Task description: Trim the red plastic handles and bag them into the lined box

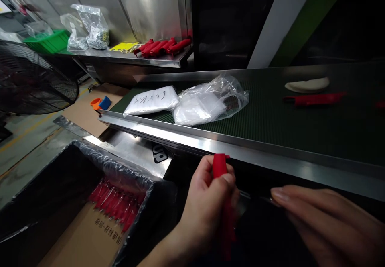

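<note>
My left hand [207,202] is closed around a long red plastic part [220,164], whose upper end sticks out above the thumb. The lower part of it is blurred and runs down below my palm. To the right, my right hand [325,215] is apart from the red part, its fingers pressed together at the tips as in a pinch. A faint glint shows by those fingertips, too small to name. On the green conveyor belt [264,126] beyond my hands lie another red part [319,99] and a cream curved piece [308,84], both blurred.
A stack of plastic bags [152,100] and an opened clear bag [207,104] lie on the belt. A lined bin [75,148] at lower left holds bagged red parts [117,202] and cardboard. Red parts [162,47] rest on the back shelf; a fan [36,78] stands left.
</note>
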Motion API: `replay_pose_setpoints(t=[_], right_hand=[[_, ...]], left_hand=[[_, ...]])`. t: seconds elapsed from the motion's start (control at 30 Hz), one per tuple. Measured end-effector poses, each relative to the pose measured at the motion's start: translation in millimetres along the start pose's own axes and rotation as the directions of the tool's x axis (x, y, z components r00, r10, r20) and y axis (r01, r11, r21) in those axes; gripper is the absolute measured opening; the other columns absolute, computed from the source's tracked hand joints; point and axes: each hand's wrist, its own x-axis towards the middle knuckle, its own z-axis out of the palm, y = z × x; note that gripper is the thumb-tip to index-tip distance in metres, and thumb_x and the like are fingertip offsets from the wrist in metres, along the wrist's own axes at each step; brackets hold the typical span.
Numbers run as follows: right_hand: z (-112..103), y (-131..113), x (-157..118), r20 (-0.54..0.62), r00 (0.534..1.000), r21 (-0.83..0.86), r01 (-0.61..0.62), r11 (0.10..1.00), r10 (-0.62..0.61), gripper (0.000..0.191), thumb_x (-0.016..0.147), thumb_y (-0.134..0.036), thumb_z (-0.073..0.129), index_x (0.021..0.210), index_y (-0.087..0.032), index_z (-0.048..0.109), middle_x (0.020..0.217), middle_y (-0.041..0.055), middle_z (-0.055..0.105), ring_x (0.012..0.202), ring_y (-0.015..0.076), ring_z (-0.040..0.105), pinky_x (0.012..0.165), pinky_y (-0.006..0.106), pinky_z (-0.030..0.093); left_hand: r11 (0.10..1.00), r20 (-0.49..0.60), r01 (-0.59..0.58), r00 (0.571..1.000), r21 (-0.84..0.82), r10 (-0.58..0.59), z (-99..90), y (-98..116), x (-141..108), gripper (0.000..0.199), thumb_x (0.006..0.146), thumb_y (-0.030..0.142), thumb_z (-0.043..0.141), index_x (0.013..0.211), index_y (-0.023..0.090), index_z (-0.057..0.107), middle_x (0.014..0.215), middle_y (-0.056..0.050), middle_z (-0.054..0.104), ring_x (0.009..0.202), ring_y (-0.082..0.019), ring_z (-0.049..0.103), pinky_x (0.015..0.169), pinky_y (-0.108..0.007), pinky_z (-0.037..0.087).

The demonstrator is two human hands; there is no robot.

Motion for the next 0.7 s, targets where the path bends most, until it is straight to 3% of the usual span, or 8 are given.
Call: replay_pose_setpoints(t=[0.27,0.57,0.7], right_hand=[[-10.0,-15.9,35.3,0.064,0.995,-0.032,-0.069,0.997,0.071,0.047,0.088,-0.001,0.051,0.13,-0.021,0.057,0.12,0.008,0.061,0.111,0.0206,0.057,0.086,0.037,0.046],[-6.1,-15.2,29.8,0.104,0.994,-0.056,-0.038,0.998,0.044,0.047,0.088,-0.002,0.052,0.132,-0.018,0.057,0.121,0.0099,0.061,0.11,0.0236,0.057,0.086,0.039,0.045],[-5.4,-13.8,32.6,0.039,0.998,-0.092,-0.047,0.995,0.051,0.041,0.088,-0.001,0.051,0.126,-0.017,0.061,0.116,0.0091,0.064,0.104,0.0229,0.058,0.084,0.039,0.043]], left_hand=[[0.996,0.015,0.054,0.998,0.071,-0.055,3.2,-8.8,-17.2,0.033,0.082,0.041,0.07,0.089,0.02,0.046,0.064,0.007,0.04,0.047,-0.003,0.033,0.043,-0.014,0.03],[0.992,0.025,0.107,0.994,0.072,-0.109,6.1,-4.8,-19.9,0.04,0.08,0.047,0.072,0.091,0.02,0.043,0.064,0.008,0.039,0.045,-0.002,0.033,0.043,-0.014,0.031],[0.994,0.095,0.089,0.991,0.058,-0.094,4.9,-9.3,-21.2,0.037,0.083,0.045,0.069,0.09,0.021,0.043,0.062,0.008,0.039,0.044,-0.002,0.032,0.042,-0.013,0.031]])
